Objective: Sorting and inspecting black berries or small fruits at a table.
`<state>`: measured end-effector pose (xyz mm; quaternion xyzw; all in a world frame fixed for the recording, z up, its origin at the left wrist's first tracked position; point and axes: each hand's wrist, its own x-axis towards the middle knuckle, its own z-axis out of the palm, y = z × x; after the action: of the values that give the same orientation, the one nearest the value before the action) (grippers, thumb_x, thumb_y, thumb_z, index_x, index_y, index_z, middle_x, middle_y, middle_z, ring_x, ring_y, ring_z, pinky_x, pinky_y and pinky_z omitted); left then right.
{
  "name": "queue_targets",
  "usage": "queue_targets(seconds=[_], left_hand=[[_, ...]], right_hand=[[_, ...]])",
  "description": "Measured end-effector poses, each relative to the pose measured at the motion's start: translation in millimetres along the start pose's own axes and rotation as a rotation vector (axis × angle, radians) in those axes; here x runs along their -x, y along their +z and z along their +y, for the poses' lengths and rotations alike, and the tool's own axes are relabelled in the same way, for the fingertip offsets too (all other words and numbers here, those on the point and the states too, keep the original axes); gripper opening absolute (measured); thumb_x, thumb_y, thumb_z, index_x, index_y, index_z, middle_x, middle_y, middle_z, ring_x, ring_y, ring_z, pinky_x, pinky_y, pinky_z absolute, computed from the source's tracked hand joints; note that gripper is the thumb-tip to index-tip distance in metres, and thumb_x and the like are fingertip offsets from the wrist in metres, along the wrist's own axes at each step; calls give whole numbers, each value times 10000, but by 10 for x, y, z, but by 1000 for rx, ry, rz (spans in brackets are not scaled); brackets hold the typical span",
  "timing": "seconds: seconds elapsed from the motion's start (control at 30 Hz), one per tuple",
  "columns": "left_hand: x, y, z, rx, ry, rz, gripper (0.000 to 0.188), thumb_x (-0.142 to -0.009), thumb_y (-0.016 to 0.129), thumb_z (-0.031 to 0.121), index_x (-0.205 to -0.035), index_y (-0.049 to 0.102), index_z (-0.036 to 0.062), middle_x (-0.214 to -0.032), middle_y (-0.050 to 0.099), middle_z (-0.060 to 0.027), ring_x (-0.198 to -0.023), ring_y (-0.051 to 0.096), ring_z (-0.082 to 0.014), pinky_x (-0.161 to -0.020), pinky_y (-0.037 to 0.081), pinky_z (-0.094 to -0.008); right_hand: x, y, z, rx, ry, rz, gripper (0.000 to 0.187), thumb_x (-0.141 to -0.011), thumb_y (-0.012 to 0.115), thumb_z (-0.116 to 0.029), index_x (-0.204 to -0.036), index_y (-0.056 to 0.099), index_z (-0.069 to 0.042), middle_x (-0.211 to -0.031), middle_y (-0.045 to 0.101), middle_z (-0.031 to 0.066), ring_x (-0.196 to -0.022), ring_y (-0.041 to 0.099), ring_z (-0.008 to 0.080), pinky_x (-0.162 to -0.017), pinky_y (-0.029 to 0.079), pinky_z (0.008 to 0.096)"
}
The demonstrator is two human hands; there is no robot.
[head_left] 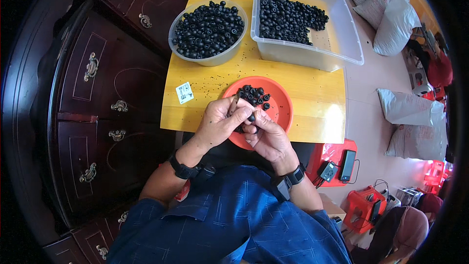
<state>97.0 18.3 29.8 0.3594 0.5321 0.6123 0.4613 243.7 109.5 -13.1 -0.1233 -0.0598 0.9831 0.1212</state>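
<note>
Over the near side of a red-orange bowl (pixel 287 99), both my hands meet with their fingers pinched. A small black round part (pixel 251 117) shows between the thumb of my left hand (pixel 219 121) and the fingertips of my right hand (pixel 269 139). Something thin and brownish sticks up by the left fingers; its kind is unclear. More black hollow parts (pixel 254 97) lie in the bowl just beyond my fingers, and a few show under my hands. Their lower fingers are partly hidden.
The bowl stands on a yellow table (pixel 317 112) scattered with dark crumbs. Behind are a round tub (pixel 181 55) and a clear bin (pixel 312 51) holding many black parts. A white label (pixel 184 93) lies left. Dark drawers (pixel 112 88) flank the left; sacks (pixel 410 107) and another person (pixel 410 230) are right.
</note>
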Motion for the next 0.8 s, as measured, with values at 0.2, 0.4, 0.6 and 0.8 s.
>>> queue_targets(seconds=[0.2, 0.4, 0.6, 0.8], left_hand=[[0, -11, 193, -693, 156, 39, 321, -874, 810, 270, -1009, 666, 16, -657, 603, -28, -585, 560, -87, -547, 433, -291], [31, 49, 227, -988, 221, 1, 364, -856, 791, 401, -1000, 672, 89, -755, 714, -79, -645, 699, -273, -578, 530, -391], [-7, 83, 166, -970, 289, 18, 373, -868, 781, 414, -954, 645, 77, -711, 664, -77, -628, 675, -262, -567, 511, -369], [-11, 40, 97, -959, 307, 18, 380, -886, 773, 410, -838, 617, 67, -636, 618, -72, -568, 642, -255, -533, 477, -360]], right_hand=[[20, -31, -25, -13, -43, 16, 125, -1005, 655, -216, -1026, 604, -104, -958, 651, 9, -766, 595, 92, -633, 502, 224], [36, 119, -12, -7, -69, 128, 106, -992, 665, -172, -1033, 601, -99, -981, 662, 24, -803, 627, 93, -683, 556, 234], [18, 32, -2, 37, -85, 140, 97, -1005, 642, -169, -1048, 601, -93, -989, 670, 31, -799, 630, 89, -666, 534, 226], [16, -3, 10, 69, -101, 105, 91, -1003, 643, -163, -1043, 605, -91, -961, 668, 27, -767, 615, 85, -649, 505, 235]])
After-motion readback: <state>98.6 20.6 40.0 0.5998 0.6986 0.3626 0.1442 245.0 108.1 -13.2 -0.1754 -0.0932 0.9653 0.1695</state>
